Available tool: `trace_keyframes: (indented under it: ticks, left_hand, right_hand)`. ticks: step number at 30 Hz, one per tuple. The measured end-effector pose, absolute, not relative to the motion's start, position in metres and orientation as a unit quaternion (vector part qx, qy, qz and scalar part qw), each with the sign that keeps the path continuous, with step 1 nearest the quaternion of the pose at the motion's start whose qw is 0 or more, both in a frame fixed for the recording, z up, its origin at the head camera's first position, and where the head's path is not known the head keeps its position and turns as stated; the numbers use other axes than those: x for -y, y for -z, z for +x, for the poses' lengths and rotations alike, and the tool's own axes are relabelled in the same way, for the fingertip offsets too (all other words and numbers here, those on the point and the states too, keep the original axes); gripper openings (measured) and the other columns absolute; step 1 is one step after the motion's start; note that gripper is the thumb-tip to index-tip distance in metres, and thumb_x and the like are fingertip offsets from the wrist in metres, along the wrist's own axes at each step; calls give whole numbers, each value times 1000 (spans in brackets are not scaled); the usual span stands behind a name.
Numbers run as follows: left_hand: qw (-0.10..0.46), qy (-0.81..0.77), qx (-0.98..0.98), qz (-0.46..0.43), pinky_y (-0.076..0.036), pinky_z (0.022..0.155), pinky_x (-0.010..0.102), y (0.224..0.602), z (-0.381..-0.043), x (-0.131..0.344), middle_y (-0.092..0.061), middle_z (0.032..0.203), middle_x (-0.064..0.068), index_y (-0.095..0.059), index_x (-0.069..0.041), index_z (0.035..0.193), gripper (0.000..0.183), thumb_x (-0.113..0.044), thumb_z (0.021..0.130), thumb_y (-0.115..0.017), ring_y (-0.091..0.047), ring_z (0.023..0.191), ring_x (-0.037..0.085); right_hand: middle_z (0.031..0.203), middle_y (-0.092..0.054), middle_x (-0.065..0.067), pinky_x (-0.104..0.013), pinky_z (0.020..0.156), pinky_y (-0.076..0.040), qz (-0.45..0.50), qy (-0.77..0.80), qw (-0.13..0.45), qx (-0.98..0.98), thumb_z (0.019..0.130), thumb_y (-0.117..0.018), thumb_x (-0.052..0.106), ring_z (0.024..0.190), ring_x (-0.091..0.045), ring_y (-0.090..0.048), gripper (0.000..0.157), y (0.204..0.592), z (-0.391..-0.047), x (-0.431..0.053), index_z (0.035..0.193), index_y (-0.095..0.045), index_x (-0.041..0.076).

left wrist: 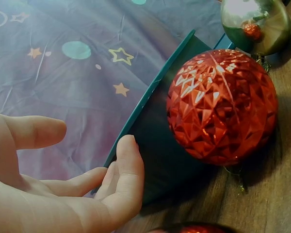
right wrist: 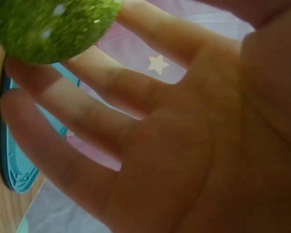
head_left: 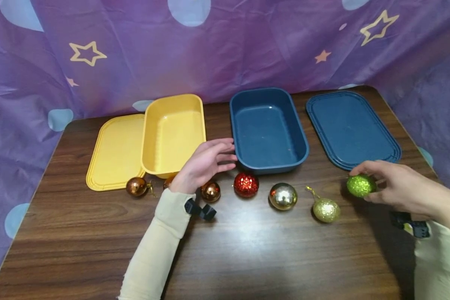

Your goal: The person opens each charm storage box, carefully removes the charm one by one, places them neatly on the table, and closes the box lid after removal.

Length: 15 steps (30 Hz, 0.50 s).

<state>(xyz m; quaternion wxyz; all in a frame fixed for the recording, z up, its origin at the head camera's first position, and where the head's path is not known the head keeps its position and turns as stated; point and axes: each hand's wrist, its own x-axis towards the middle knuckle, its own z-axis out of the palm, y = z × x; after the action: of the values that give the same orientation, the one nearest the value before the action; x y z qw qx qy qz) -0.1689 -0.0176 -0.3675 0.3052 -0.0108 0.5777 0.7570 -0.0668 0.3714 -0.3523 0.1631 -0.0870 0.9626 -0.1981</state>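
Observation:
My right hand [head_left: 401, 189] holds a green glitter bauble [head_left: 361, 186] between thumb and fingers, at the near edge of the blue lid [head_left: 354, 127]. The right wrist view shows this bauble cut off at the top left, by the fingertips. My left hand [head_left: 206, 164] has its fingers loosely extended beside the left wall of the blue container [head_left: 299, 146] and grips nothing; whether it touches the wall I cannot tell. Close to it lie a faceted red bauble [left wrist: 222, 107] and a copper bauble [head_left: 211, 192]. Another copper bauble [head_left: 167, 183] is mostly hidden behind the left wrist.
A shiny silvery-gold bauble [head_left: 283, 196] and a gold glitter bauble [head_left: 326, 210] continue the row to the right. A copper bauble [head_left: 136, 186] lies leftmost, before the yellow lid [head_left: 114, 154]. The yellow container [head_left: 198, 121] overlaps that lid. A purple star-patterned cloth [head_left: 247, 50] hangs behind.

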Motion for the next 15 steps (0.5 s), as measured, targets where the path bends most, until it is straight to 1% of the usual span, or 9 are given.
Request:
trace_keyframes:
  ticks: [3, 5, 7, 10, 11, 13, 14, 15]
  left_hand:
    - [304, -757, -578, -11, -55, 79, 27, 367, -169, 18, -52, 100, 3, -40, 4, 140, 41, -11, 101, -43, -58, 88, 18]
    - [304, -755, -580, -9, -55, 79, 27, 367, -168, 18, -52, 101, 3, -39, 4, 140, 42, -11, 101, -43, -58, 88, 17]
    - [305, -754, -582, -8, -55, 79, 27, 367, -168, 18, -52, 101, 3, -38, 4, 141, 43, -11, 101, -43, -58, 88, 17]
    - [306, -753, -582, -9, -55, 79, 27, 367, -169, 18, -51, 102, 4, -38, 4, 142, 43, -11, 101, -42, -58, 88, 17]
    - [306, -753, -582, -10, -55, 79, 27, 367, -169, 18, -51, 102, 4, -38, 4, 142, 44, -11, 101, -42, -58, 88, 17]
    - [306, -754, -581, -12, -55, 79, 27, 367, -169, 17, -51, 102, 4, -37, 4, 142, 44, -11, 101, -42, -58, 87, 17]
    - [306, -754, -580, -13, -55, 79, 27, 367, -169, 17, -51, 102, 4, -37, 4, 142, 44, -11, 101, -42, -58, 87, 17]
    - [306, -755, -580, -13, -55, 79, 27, 367, -169, 17, -51, 102, 4, -37, 4, 142, 44, -11, 101, -42, -58, 87, 17]
  right_hand:
    - [126, -54, -32, -59, 74, -53, -85, 202, 195, -956, 72, -74, -2, 101, -55, -58, 55, 353, -67, -373, 124, -57, 6]
    - [130, -52, -33, -60, 75, -52, -89, 201, 198, -955, 72, -73, -3, 104, -57, -56, 56, 354, -67, -372, 125, -57, 7]
    - [128, -53, -32, -61, 78, -51, -88, 208, 199, -954, 72, -74, -2, 107, -57, -55, 55, 355, -67, -371, 124, -57, 8]
    - [122, -58, -28, -59, 82, -50, -84, 218, 200, -952, 72, -77, 1, 109, -52, -55, 52, 357, -67, -370, 119, -56, 9]
    - [120, -60, -26, -58, 83, -49, -83, 222, 201, -951, 71, -78, 2, 110, -51, -55, 51, 357, -67, -369, 117, -56, 9]
    - [117, -62, -23, -51, 83, -50, -87, 224, 201, -950, 70, -80, 4, 109, -46, -57, 51, 359, -67, -369, 114, -56, 10]
    - [116, -62, -22, -46, 83, -51, -92, 226, 201, -949, 69, -80, 4, 108, -43, -58, 50, 359, -67, -369, 112, -57, 10]
    - [115, -64, -20, -40, 82, -51, -96, 226, 201, -948, 68, -81, 4, 106, -36, -61, 49, 360, -67, -369, 111, -58, 10]
